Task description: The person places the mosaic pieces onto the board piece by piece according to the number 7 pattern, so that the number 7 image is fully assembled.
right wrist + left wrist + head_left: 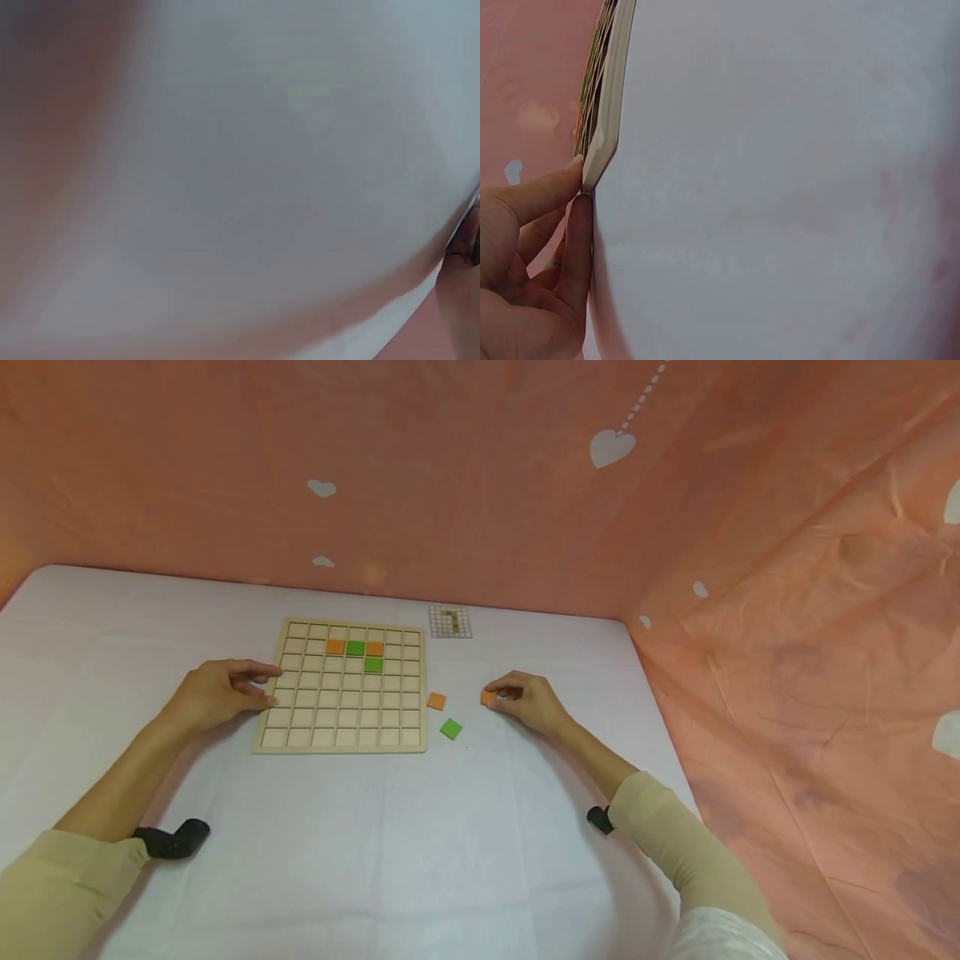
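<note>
A wooden grid board lies on the table. In its upper part sit two orange tiles and two green tiles. My left hand is at the board's left edge, its thumb and a finger touching the rim some way apart. The left wrist view shows the fingertips of this hand against the edge of the board. Right of the board, my right hand pinches an orange tile close to the table. Only part of the right hand enters the right wrist view.
A loose orange tile and a loose green tile lie between the board and my right hand. Behind them is a small printed grid card. An orange cloth with pale hearts hangs behind the white table.
</note>
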A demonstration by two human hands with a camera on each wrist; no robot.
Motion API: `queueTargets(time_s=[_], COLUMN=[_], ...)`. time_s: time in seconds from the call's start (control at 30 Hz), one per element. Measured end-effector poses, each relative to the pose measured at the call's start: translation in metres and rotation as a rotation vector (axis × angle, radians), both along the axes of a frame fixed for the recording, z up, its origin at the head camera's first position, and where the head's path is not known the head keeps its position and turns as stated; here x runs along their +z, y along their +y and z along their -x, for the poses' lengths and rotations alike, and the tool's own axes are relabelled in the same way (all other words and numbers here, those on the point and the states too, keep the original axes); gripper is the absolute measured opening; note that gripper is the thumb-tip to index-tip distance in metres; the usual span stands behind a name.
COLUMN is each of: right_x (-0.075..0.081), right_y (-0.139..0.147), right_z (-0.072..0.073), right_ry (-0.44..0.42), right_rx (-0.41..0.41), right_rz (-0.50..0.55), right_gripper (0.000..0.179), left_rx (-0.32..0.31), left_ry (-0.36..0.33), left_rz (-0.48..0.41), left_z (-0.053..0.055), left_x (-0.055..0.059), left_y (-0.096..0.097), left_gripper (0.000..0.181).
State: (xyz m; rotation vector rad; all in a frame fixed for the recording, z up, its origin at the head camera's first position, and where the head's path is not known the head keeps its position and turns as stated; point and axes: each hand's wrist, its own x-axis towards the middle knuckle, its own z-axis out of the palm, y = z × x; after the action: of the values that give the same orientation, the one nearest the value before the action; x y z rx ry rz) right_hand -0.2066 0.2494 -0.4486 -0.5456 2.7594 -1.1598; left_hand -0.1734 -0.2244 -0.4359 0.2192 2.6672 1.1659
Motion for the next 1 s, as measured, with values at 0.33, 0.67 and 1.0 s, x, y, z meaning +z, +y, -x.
queueTargets(time_s=[0.33,0.67,1.0], right_x=[0.005,0.009,0.012], right_y=[-0.018,-0.047,-0.076], right_z=[0.006,0.009,0.01], right_ry=[0.025,-0.015,-0.048], right_rx=[-0.002,-0.027,-0.018], right_rz=[0.113,0.176,0.204], right_gripper=[0.023,0.027,0.028], left_rx=[0.006,0.003,0.008], left_ry=[-0.002,0.013,0.022], left_rz=[-0.003,-0.005,-0.006], left_z=[0.0,-0.001,-0.001], left_x=[0.001,-0.002,-0.002], left_y=[0.0,-0.001,-0.001], left_gripper=[0.053,0.053,0.054])
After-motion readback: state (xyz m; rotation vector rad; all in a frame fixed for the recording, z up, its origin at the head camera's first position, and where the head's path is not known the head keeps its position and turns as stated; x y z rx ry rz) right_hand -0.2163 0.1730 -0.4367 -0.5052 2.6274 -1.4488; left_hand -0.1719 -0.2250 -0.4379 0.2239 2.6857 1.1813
